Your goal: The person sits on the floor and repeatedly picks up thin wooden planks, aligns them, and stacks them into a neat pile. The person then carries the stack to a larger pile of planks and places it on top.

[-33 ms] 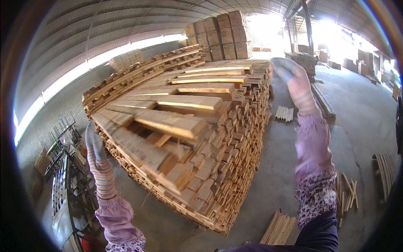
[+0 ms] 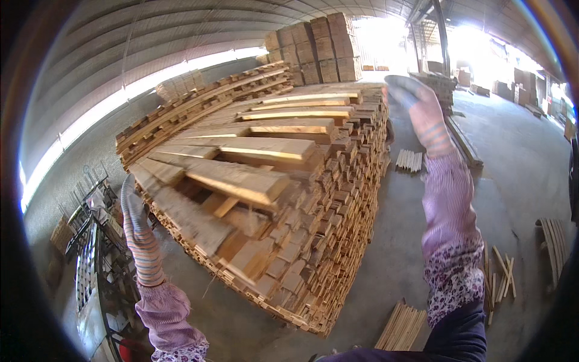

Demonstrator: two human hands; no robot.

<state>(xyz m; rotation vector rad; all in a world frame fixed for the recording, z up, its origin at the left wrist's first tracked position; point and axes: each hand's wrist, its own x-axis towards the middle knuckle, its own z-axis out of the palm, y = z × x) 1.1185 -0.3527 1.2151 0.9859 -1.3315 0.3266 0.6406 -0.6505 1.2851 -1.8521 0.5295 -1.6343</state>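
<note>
A large stack of sawn wooden boards point(image 2: 338, 223) stands in front of me, with several planks point(image 2: 265, 148) lying spaced apart on its top. My left hand point(image 2: 134, 208), in a grey and striped glove, is stretched out flat beside the stack's left edge. My right hand point(image 2: 416, 102), gloved alike and slightly blurred, reaches to the far right corner of the stack with its fingers extended. Neither hand shows anything held. Whether either palm touches the wood I cannot tell.
A row of boards point(image 2: 205, 111) rises along the stack's far left edge. Tall wood bundles point(image 2: 319, 51) stand behind. Metal frames point(image 2: 90, 259) are at the left. Loose sticks point(image 2: 503, 274), a strip bundle point(image 2: 401, 326) and short pieces point(image 2: 409, 160) lie on the floor at the right.
The planks on top appear slightly further left in view. My right hand has shifted slightly left and up; my left hand is nearly where it was.
</note>
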